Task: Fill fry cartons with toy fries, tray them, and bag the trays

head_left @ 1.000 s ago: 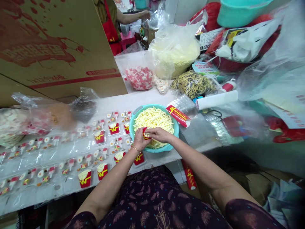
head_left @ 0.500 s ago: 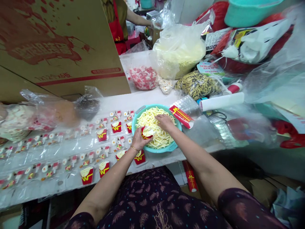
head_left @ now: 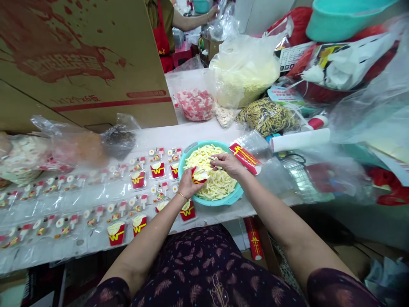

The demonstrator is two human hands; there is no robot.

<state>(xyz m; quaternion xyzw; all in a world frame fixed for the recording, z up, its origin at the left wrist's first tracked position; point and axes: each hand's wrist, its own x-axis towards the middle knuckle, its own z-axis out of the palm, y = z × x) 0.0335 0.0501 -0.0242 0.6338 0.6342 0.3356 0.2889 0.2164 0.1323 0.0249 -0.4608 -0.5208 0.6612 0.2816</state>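
Note:
My left hand [head_left: 188,183] holds a small red toy fries box [head_left: 198,175] over the near-left rim of a teal basin [head_left: 237,197] full of pale yellow toy fries [head_left: 217,181]. My right hand [head_left: 227,163] hovers over the basin with a pinch of the toy fries between its fingertips, right beside the red box. On the white table [head_left: 179,134] to the left lie clear blister trays [head_left: 96,209] holding filled red fries boxes [head_left: 116,233] and tiny toy food pieces.
A big cardboard box [head_left: 79,64] stands at the back left. Plastic bags of pale fries [head_left: 244,72], red-white pieces [head_left: 195,103] and dark yellow pieces [head_left: 265,115] crowd the back right. A stack of flat red cartons [head_left: 245,157] lies beside the basin. A person in a red apron [head_left: 162,38] works behind.
My right hand dipped into the fries in the basin and has come back toward the red box with a pinch of them. My left hand kept hold of the box.

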